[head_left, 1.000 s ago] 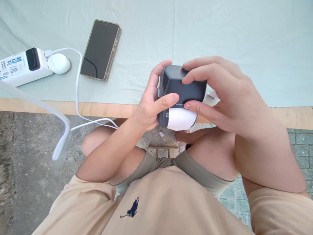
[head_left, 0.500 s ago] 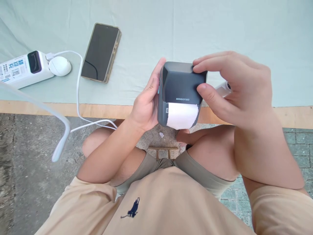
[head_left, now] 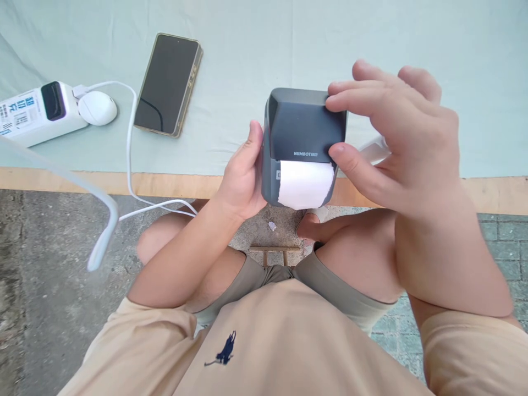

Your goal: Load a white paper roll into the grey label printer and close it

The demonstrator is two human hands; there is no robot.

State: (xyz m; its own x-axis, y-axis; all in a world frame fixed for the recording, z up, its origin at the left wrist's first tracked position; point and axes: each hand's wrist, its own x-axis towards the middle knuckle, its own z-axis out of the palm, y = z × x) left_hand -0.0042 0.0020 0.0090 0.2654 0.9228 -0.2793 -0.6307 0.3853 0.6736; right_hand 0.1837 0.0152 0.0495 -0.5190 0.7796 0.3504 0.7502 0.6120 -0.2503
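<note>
Now L hand (head_left: 241, 184) gripping blk. printer (head_left: 305, 129), R hand (head_left: 412, 137) arched, spread fingers (head_left: 355, 100) touching it

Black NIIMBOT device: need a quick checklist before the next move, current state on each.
1. Device supported: ok, the left hand holds the black NIIMBOT device from its left side.
2. Right-hand grip firm: cannot tell, the right hand has fingertips and thumb at the device's right edge.
3. Paper edge straight: not ok, the white paper sticks out with a curved, uneven edge.
4. Power on: cannot tell, no lit indicator is readable.
5. Cable clear of device: ok, the white cable's visible run lies to the left.
6. Phone clear of device: ok, the phone lies apart on the cloth.
</note>
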